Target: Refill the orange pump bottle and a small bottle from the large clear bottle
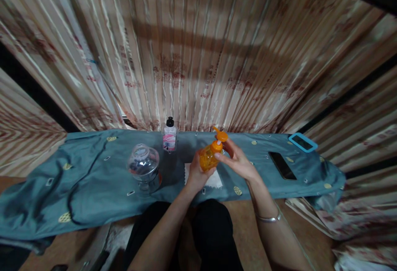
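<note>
1. Orange pump bottle [208, 158]: located at the centre of the frame, tilted to the right, above a serrated-edged white cloth [214, 180].
2. Left hand [196, 175]: closed around the bottle's body, gripping it; right hand [240, 162]: thumb and fingers spread about the pump collar; how firmly they close cannot be told.
3. Edges: the front edge of the blue-green table cover [99, 184] runs just below the white cloth; the back edge meets the pleated curtain [186, 51] across mid-frame.
4. Room for moving: to the right, a stretch of cover separates the right hand from the dark phone [283, 166], with the blue-framed device [303, 142] near the far right corner; to the left, the clear container [144, 166] and black-capped bottle [169, 137] stand nearer; a wide span of cover extends to the lower left.
5. Labels: the black-capped bottle bears a pink-and-white label, lettering too small to read; reddish characters on the curtain are illegible.
</note>
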A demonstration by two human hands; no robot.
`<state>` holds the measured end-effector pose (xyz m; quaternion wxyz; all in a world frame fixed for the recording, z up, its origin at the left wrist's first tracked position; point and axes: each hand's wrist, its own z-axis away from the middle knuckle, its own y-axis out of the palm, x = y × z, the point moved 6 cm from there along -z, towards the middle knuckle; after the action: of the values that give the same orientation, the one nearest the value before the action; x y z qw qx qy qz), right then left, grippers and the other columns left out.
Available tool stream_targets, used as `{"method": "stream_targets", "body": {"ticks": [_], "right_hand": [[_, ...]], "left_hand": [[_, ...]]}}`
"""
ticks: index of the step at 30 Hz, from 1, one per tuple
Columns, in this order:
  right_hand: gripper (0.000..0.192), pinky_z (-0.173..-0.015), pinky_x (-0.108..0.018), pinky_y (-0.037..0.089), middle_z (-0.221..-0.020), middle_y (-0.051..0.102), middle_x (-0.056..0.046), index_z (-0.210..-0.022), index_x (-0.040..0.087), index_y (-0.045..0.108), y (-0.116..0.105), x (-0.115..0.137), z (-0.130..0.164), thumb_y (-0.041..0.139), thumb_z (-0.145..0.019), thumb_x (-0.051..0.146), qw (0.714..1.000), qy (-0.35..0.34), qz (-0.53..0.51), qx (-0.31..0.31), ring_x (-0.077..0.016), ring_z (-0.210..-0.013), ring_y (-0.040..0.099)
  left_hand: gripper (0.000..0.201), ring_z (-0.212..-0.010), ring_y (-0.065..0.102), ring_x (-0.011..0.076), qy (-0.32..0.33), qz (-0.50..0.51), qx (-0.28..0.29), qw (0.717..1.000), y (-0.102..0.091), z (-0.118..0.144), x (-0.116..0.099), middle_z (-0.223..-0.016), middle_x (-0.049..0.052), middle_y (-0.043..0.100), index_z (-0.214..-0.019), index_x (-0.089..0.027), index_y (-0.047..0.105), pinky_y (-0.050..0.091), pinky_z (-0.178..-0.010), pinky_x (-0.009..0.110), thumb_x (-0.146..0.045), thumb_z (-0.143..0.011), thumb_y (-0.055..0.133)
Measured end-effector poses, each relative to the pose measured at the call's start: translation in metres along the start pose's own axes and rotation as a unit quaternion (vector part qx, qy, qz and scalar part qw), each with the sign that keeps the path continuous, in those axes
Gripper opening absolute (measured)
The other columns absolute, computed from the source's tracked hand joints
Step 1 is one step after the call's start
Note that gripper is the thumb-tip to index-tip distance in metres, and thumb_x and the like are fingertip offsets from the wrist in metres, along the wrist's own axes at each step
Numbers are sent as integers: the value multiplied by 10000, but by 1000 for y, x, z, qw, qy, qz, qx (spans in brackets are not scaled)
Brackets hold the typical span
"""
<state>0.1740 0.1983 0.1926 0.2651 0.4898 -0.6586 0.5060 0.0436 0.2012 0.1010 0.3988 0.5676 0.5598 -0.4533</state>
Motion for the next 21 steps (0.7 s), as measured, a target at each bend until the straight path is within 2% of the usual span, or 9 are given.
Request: {"method": "stream_targets", "body": {"ticks": [2,4,6,8,11,14,16,19,21], "right_hand": [[464,-1001,-458,486,-1189,711,-74,-1157,235,634,1,-2,-1,657,-822,555,1000,-1,-6,10,-244,-1125,651],[426,-996,-513,468,-1087,730,-86,-1074,198,653,-1,-3,0,691,-808,529,999,10,18,-33,-267,-1070,663],[450,-1002,-565,433,-1081,712,-110,-1048,181,640,-4,-4,2,749,-763,511,994,28,51,-90,-306,-1072,643],[541,-1012,-577,413,-1134,691,-125,-1103,192,618,-5,-2,3,799,-703,508,991,37,67,-108,-336,-1099,623],[604,-1026,-485,448,-1247,673,-83,-1219,253,591,-3,1,0,764,-716,538,998,16,35,-39,-300,-1170,612],[453,-1000,-433,483,-1195,712,-57,-1148,251,647,-1,3,-2,662,-806,547,1000,0,9,11,-257,-1165,632],[399,-1003,-477,465,-1111,729,-75,-1079,220,661,-2,3,-2,684,-807,511,999,6,29,-30,-274,-1103,651],[452,-1019,-531,414,-1123,693,-122,-1088,184,633,-3,4,1,750,-766,478,991,21,72,-111,-324,-1094,626],[542,-1004,-525,425,-1136,681,-136,-1142,167,615,-2,5,1,768,-741,498,991,18,76,-104,-343,-1106,616]], "left_hand": [[602,-1020,668,219,-2,8,0,1000,0,0,0,-1137,52,660,-1180,-215,476,541,-907,383,-147,-648,750],[598,-1023,668,220,0,13,-1,1000,0,0,0,-1136,50,663,-1171,-214,484,541,-907,383,-147,-641,751],[591,-1018,669,217,2,16,-1,1000,0,0,-1,-1137,47,664,-1167,-217,488,544,-902,381,-144,-642,748],[585,-1003,672,215,-6,14,-4,1000,-1,0,-1,-1124,44,666,-1160,-220,491,546,-893,380,-143,-641,750],[590,-1000,672,221,-11,12,-3,1000,-1,1,-2,-1117,49,667,-1167,-215,492,547,-888,381,-140,-642,749],[598,-1005,673,228,-14,14,-2,1000,-1,0,-3,-1124,56,667,-1165,-206,493,543,-893,385,-132,-631,752],[593,-1006,672,226,-17,15,-2,1000,-1,0,-2,-1122,57,667,-1160,-202,498,541,-899,385,-126,-630,752],[593,-1015,669,217,-15,19,-2,1000,0,0,-1,-1130,52,666,-1169,-209,500,540,-906,379,-113,-638,746],[603,-1016,669,216,-16,17,-4,1000,0,1,0,-1140,52,664,-1178,-212,501,540,-908,378,-114,-637,750]]}}
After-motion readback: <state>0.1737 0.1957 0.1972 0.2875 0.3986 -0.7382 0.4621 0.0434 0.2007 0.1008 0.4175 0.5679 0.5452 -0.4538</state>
